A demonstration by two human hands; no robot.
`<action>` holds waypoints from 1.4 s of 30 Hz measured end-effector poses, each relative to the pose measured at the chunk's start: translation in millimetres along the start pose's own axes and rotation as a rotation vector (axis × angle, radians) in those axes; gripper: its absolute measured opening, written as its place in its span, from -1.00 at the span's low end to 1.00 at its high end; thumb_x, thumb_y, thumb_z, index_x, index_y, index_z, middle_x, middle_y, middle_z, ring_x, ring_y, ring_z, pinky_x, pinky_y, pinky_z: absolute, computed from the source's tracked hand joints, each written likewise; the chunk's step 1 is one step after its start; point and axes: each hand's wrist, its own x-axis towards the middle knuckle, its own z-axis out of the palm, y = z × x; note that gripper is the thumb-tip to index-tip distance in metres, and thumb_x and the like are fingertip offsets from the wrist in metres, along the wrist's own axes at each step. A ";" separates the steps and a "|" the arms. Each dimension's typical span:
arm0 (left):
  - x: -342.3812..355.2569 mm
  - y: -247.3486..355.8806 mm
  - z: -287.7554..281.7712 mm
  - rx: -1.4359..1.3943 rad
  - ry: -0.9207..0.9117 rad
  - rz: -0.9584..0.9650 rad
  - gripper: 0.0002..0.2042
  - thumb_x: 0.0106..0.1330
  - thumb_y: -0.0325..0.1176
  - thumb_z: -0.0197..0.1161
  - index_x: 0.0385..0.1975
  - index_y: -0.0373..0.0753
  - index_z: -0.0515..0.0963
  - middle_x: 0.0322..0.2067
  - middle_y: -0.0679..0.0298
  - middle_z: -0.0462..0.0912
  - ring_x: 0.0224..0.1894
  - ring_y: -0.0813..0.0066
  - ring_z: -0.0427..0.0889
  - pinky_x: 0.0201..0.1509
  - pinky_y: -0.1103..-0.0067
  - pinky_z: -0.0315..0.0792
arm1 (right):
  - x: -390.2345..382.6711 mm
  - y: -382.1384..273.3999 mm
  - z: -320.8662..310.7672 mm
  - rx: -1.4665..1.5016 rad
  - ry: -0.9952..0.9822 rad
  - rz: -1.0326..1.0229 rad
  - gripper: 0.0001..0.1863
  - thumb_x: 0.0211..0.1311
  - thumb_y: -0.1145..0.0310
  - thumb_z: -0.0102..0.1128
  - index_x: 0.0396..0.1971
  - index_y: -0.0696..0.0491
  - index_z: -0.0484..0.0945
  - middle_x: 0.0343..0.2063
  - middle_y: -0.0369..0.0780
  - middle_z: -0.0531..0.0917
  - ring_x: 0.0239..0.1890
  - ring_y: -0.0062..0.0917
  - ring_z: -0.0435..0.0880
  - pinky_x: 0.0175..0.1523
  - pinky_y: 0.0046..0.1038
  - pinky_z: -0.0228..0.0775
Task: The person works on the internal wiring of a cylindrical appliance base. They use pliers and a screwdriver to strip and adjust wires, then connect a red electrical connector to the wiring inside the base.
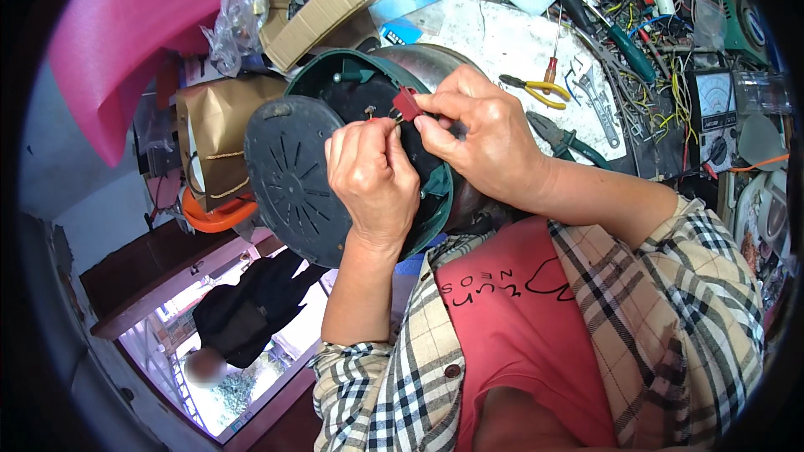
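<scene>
A round appliance with a dark green base housing [440,209] and a metal body [419,57] lies bottom outward in front of me. Its black slotted cover [293,176] hangs off to the left, the inside exposed. My right hand [490,130] pinches a small red block with metal prongs [407,104], which looks like a switch, over the opening. Close beside it, my left hand [373,172] is closed at the fingertips, near the prongs and a bit of red; what it holds is mostly hidden by the fingers.
Right of the appliance lie yellow-handled pliers [544,92], a red-handled screwdriver [550,71], green-handled pliers [565,141] and a wrench [596,105]. Farther right are loose wires and an analog multimeter [716,113]. A cardboard box [314,23] and paper bag [213,130] stand left; a person [251,310] is in the doorway.
</scene>
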 end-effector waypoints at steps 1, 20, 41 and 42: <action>0.1 0.3 -0.3 0.001 -0.005 -0.002 -0.91 0.10 -0.61 0.37 -0.45 -0.33 0.60 -0.46 0.13 0.65 -0.35 0.15 0.62 -0.21 0.37 0.48 | 0.2 -0.4 -0.2 -0.005 -0.002 -0.004 -0.78 0.10 0.40 0.35 -0.29 0.21 0.72 -0.41 -0.14 0.60 -0.45 -0.37 0.65 -0.32 -0.36 0.51; 6.0 -4.4 3.9 -0.050 -0.056 0.112 -0.84 0.03 -0.65 0.33 -0.40 -0.33 0.54 -0.46 0.05 0.55 -0.36 0.06 0.54 -0.23 0.29 0.40 | 1.0 -0.9 -0.9 -0.083 -0.002 -0.072 -0.81 0.10 0.41 0.32 -0.32 0.19 0.70 -0.39 -0.11 0.59 -0.41 -0.22 0.66 -0.30 -0.27 0.53; 0.3 -2.8 -1.2 -0.007 0.011 -0.044 -0.95 0.19 -0.48 0.35 -0.47 -0.28 0.63 -0.49 0.14 0.65 -0.36 0.12 0.61 -0.21 0.31 0.40 | 2.9 -1.2 0.7 -0.091 -0.006 -0.021 -0.78 0.09 0.39 0.41 -0.27 0.18 0.73 -0.43 -0.14 0.66 -0.50 -0.46 0.68 -0.33 -0.44 0.54; 0.9 -2.8 -0.7 -0.004 0.010 -0.044 -0.94 0.20 -0.47 0.35 -0.47 -0.28 0.63 -0.49 0.13 0.65 -0.36 0.12 0.61 -0.21 0.32 0.40 | 3.6 -0.1 1.1 -0.090 -0.002 -0.022 -0.78 0.09 0.39 0.41 -0.28 0.18 0.73 -0.43 -0.14 0.66 -0.50 -0.46 0.68 -0.33 -0.43 0.54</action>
